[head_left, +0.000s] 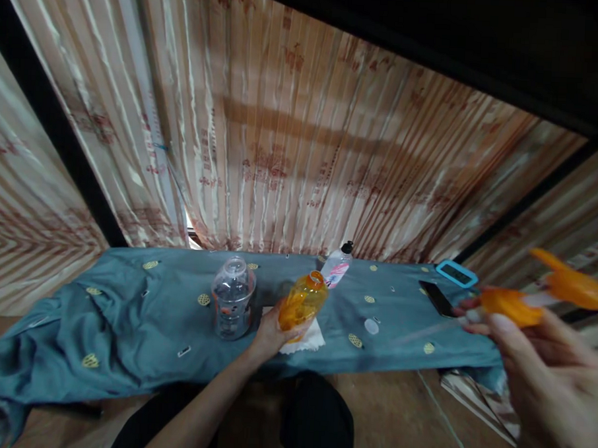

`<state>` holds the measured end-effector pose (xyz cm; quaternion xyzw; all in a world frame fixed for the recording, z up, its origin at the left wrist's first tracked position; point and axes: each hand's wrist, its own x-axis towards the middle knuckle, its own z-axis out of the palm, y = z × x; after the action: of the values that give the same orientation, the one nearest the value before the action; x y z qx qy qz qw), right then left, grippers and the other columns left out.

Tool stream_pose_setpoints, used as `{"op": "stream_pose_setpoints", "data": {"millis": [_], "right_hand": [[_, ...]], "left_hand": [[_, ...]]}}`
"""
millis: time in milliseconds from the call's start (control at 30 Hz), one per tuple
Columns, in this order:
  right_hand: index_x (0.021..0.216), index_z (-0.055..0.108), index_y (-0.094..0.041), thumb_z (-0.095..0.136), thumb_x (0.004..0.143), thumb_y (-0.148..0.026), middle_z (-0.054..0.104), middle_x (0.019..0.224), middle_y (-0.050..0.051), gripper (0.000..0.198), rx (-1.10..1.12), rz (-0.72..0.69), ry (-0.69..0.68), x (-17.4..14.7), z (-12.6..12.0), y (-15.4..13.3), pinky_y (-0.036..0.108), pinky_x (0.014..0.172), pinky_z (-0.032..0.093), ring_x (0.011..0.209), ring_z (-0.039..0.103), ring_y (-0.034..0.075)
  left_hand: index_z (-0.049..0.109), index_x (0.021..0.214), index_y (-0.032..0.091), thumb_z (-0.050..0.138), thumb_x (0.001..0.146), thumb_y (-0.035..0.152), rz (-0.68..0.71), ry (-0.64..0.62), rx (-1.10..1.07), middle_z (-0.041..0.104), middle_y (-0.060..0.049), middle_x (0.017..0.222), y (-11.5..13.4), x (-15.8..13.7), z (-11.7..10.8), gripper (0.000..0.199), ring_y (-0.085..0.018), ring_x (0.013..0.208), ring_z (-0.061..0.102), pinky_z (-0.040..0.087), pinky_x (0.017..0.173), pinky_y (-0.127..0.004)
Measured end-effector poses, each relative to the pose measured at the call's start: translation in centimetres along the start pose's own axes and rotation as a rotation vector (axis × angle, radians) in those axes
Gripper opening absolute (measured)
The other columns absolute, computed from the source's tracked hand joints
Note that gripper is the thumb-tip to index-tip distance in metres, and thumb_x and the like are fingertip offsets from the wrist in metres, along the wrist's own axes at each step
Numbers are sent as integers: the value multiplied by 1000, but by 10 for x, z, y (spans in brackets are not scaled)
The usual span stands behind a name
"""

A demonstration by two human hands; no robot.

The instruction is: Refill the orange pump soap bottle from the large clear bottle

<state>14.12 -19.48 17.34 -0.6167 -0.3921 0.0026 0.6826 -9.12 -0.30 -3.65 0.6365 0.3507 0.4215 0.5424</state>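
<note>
My left hand (270, 335) is wrapped round a see-through orange bottle (303, 302), which has an uncapped neck and tilts slightly to the right. A white tissue (306, 340) lies under and beside it on the blue cloth. Off to the right, well apart from the bottle, my right hand (559, 387) is raised close to the camera. It grips an orange pump head (511, 307) by its collar, with the nozzle pointing up and right. A faint clear tube runs leftward from the pump, blurred by motion.
Left of the bottle stands a clear plastic jar (233, 304). Behind it is a clear bottle with a black top (337, 266). A small clear disc (371, 326), a phone (437, 299) and a blue-framed clock (456, 273) lie rightward on the cloth-covered table (166, 311). Curtains hang behind.
</note>
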Motion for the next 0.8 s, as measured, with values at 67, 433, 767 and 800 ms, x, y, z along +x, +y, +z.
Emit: {"op": "stream_pose_setpoints", "data": {"millis": [67,433,767,800], "right_hand": [[99,74,-28,84,57,-65,77,93,6,57,-164,171,-110,-1,3,31,36,73,61,80,71,22],[101,67,-17,63,94,-39,67,83,0,24,-1007,231,-673,-36,75,182,40,86,56,80,66,15],[112,65,-15,54,99,-45,71,98,5,34,-1295,157,-753,-33,116,200,41,89,58,91,70,17],[113,65,-15,54,99,-45,72,99,5,34,-1294,153,-748,-33,116,200,41,89,58,91,70,17]], "left_hand": [[67,118,20,87,62,27,7,-4,49,77,-9,117,5,0,0,60,-33,113,71,54,107,-53],[69,120,23,86,59,21,11,5,103,77,-6,121,18,-2,-1,63,-32,116,71,53,109,-53],[66,126,23,87,58,15,14,10,129,76,-7,124,24,-4,-2,72,-33,117,70,54,108,-51],[65,127,23,87,58,15,19,12,130,76,-7,124,25,-4,-2,73,-32,117,70,54,108,-51]]}}
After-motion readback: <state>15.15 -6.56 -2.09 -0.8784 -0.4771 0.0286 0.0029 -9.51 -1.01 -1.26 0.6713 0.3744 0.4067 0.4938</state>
